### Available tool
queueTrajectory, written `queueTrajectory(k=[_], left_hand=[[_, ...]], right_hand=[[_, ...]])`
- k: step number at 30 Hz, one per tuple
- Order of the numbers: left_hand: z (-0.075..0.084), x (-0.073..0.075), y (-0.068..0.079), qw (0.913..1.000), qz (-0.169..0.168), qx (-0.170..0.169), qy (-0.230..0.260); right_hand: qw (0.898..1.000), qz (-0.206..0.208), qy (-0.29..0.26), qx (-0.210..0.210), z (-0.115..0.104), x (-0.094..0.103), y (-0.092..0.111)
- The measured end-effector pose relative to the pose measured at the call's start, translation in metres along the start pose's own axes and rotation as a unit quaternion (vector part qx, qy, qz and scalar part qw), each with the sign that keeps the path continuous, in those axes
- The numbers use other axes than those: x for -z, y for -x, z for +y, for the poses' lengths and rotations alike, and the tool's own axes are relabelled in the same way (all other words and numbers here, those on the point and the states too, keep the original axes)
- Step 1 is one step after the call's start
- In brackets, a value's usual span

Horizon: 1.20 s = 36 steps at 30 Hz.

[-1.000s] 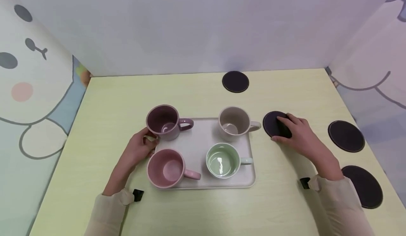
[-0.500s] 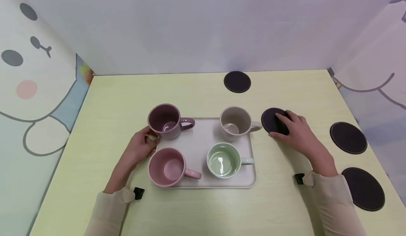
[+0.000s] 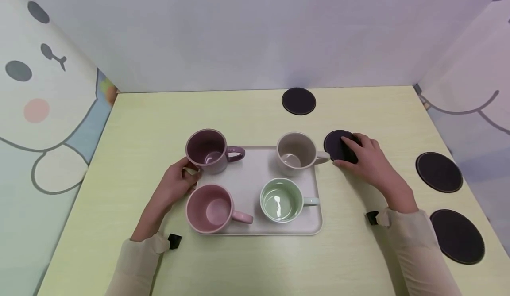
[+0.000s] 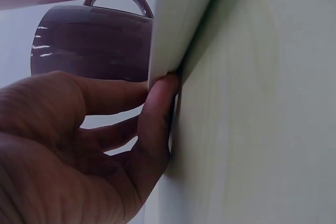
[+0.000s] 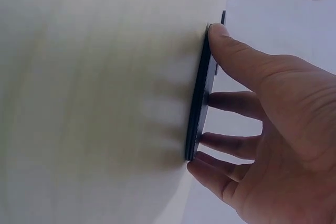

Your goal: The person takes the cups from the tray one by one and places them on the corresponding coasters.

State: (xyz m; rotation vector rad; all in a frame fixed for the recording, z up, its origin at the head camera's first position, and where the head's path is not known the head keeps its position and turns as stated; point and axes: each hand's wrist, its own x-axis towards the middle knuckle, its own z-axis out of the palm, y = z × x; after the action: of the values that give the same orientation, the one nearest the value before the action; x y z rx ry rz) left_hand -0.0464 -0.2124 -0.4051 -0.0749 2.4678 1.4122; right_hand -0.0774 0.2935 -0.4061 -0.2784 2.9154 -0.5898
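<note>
My left hand pinches the left rim of a white tray, thumb against the tray's edge in the left wrist view. Close above its fingers stands a dark purple mug. A pink mug, a grey-beige mug and a pale green mug share the tray, all with handles to the right. Right of the tray, my right hand holds a round black coaster by its edges. Its thumb and fingertips span the disc, which lies edge-on in the right wrist view, close over the table.
Another black coaster lies at the back of the pale wooden table. Two more, a right coaster and a nearer coaster, lie along the right side. A white wall bounds the back.
My right hand has slid the coaster a little left and away from me, nearer the grey-beige mug's handle. My left hand stays on the tray's rim; the view shifts slightly.
</note>
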Motion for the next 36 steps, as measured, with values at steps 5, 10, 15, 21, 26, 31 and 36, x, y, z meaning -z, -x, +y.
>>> queueTrajectory(k=[5,10,15,21,26,31,36], left_hand=[[0.000,0.000,0.000,1.0000,0.000,0.000,-0.001],[0.000,-0.001,0.000,1.0000,0.000,-0.003,-0.004],[0.000,-0.001,0.000,1.0000,0.000,0.001,-0.002],[-0.001,0.000,-0.001,1.0000,-0.003,0.008,-0.002],[-0.001,0.000,-0.001,0.9999,-0.004,0.011,-0.001],[-0.001,0.000,-0.001,1.0000,-0.003,0.006,-0.001],[-0.001,0.000,-0.001,1.0000,-0.004,0.005,0.003]], right_hand=[[1.000,-0.003,0.001,0.003,-0.002,0.000,-0.006],[1.000,-0.010,0.002,0.003,-0.002,-0.001,-0.010],[1.000,-0.009,0.006,0.003,-0.004,-0.001,-0.013],[1.000,-0.010,0.004,0.003,-0.005,0.000,-0.014],[1.000,-0.015,0.006,0.004,-0.005,0.001,-0.017],[1.000,-0.014,0.010,0.012,-0.006,0.001,-0.022],[0.999,-0.019,0.014,0.021,-0.007,0.003,-0.028]])
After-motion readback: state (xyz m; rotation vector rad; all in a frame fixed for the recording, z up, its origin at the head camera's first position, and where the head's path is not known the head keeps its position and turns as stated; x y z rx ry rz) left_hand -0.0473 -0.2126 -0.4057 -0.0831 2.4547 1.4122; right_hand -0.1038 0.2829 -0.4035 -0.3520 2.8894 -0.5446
